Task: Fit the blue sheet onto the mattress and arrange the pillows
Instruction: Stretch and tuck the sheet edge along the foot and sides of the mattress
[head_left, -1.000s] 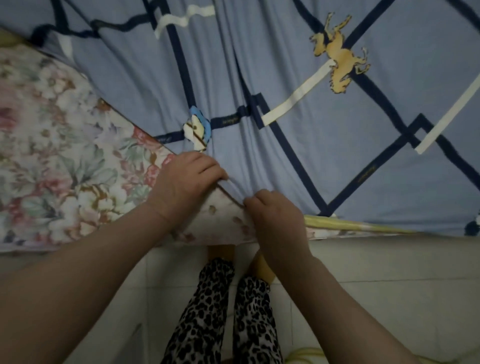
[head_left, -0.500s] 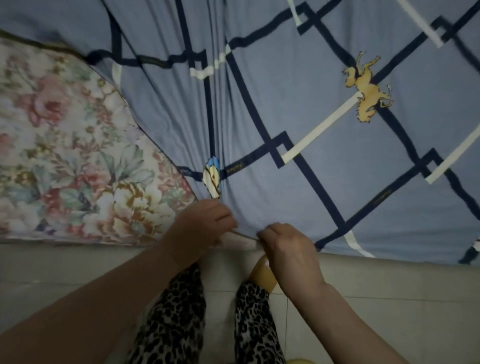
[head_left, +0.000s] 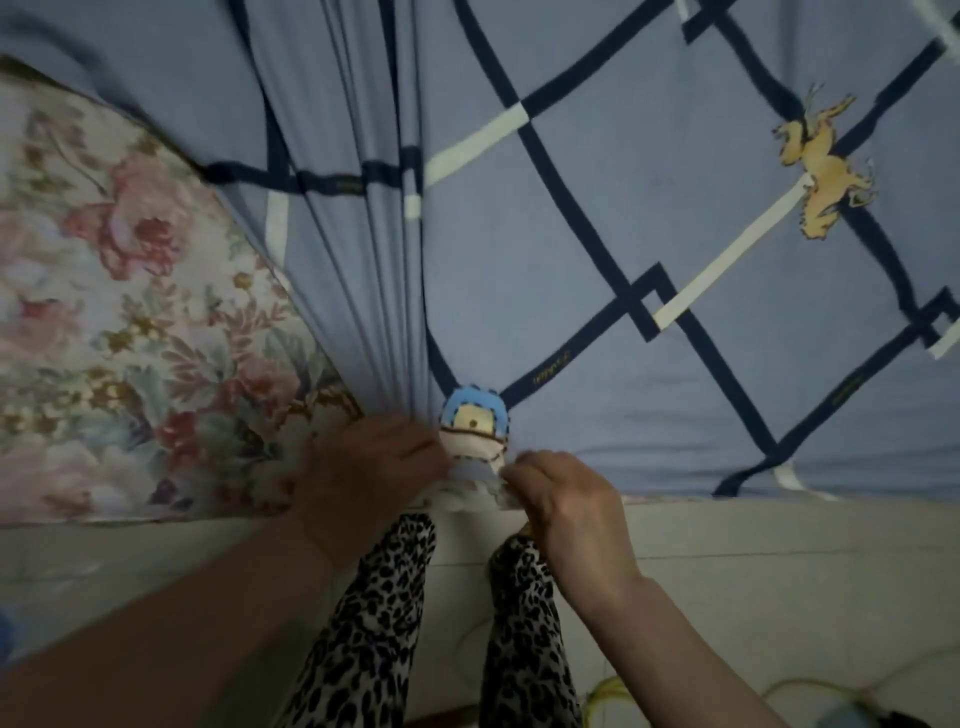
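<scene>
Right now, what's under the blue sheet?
The blue patterned sheet lies over a floral-print mattress, bare on the left. Whatever lies beneath the covered part is hidden.

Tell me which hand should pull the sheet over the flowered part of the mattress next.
Left, probably. The left hand grips the bunched folds of the sheet right beside the bare flowered mattress. The right hand has its grip on the hem, on the side already covered.
</scene>
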